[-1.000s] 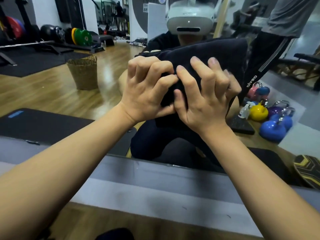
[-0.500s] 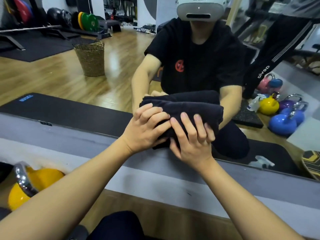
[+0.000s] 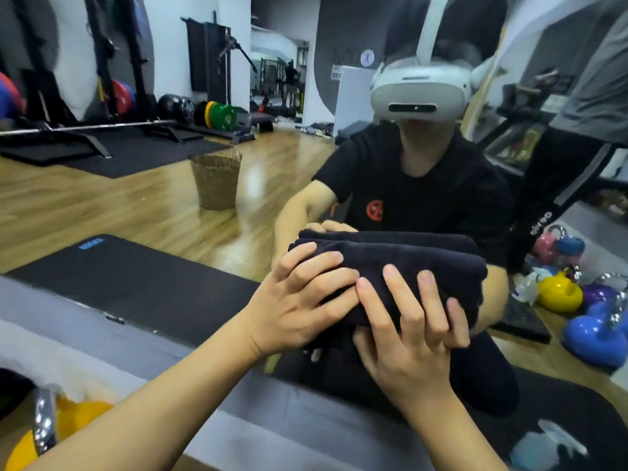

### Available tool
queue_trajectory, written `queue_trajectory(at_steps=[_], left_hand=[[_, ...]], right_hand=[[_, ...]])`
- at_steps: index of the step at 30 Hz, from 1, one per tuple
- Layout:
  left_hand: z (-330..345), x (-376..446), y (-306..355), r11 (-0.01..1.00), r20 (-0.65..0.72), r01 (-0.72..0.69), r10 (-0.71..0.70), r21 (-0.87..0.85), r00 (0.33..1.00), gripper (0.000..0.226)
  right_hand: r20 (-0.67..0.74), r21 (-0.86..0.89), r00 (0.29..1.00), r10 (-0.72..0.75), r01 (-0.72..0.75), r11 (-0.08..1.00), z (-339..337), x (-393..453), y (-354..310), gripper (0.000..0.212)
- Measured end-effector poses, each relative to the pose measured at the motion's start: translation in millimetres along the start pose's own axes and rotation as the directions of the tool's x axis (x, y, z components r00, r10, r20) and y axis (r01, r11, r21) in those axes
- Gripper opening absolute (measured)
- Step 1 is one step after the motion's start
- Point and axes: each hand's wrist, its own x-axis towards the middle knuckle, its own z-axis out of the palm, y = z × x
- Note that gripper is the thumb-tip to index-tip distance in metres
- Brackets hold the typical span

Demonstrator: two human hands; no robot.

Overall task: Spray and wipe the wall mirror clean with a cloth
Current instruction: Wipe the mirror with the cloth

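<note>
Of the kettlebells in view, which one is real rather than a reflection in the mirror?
The yellow kettlebell at the bottom left, on the near side of the mirror's lower edge. The yellow, blue, purple and pink ones at right are reflections.

Your left hand (image 3: 299,300) and right hand (image 3: 414,338) sit side by side on the folded cloth (image 3: 407,263), pressed against the wall mirror (image 3: 170,198) ahead of you. A kettlebell (image 3: 51,433) sits by your left forearm. Reflected, a basket (image 3: 216,178) stands to the left, kettlebells (image 3: 591,331) cluster at right
</note>
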Motion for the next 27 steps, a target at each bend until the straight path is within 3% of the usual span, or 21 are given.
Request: queue_trajectory(at_steps=[14,22,27], left_hand=[[-79,292,-208,1.0,0.013,0.011,-0.011,0.02,1.0,0.033],[-131,497,-350,0.997,-0.013,0.038,-0.038,0.064,0.999,0.033],[-160,619,-429,0.997,-0.05,-0.018,0.022,0.077,0.999,0.033]], right_hand=[[0.022,-0.045,0.999,0.044,-0.043,0.998,-28,345,103,0.056],[0.024,-0.013,0.994,0.107,-0.106,0.994,-50,588,178,0.065],[0.035,-0.013,0.99,0.134,-0.133,0.991,-63,720,224,0.072]])
